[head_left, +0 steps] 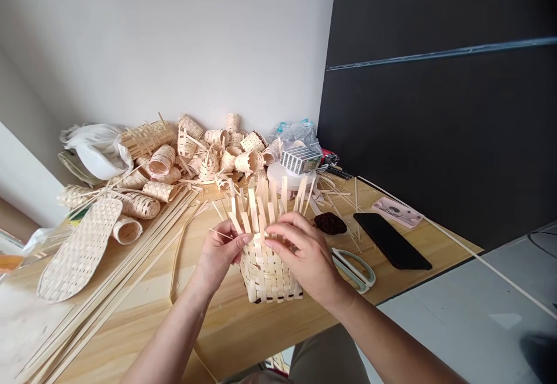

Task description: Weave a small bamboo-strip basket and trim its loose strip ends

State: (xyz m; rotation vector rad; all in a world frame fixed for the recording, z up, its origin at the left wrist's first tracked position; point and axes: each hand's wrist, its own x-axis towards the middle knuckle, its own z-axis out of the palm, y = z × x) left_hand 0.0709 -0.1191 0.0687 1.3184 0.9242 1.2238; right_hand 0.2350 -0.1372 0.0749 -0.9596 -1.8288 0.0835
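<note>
A partly woven wood-strip basket (270, 274) stands on the table in front of me, its upright stakes (253, 205) sticking up unwoven all round the top. My left hand (224, 253) pinches a thin strip (221, 234) at the left of the basket's upper edge, thumb against forefinger. On the near right side, my right hand (302, 250) grips the basket's upper edge with bent fingers, thumb below and fingertips beside the stakes. The right hand covers part of the basket's right wall. Just right of that hand lie pale-handled scissors (354, 271).
Many small woven baskets (250, 162) are heaped against the wall. Long loose strips (117, 279) and a flat oval woven piece (80, 250) lie at left. At right are a black phone-like slab (391, 241), a dark brown coil (331, 223) and the table's edge.
</note>
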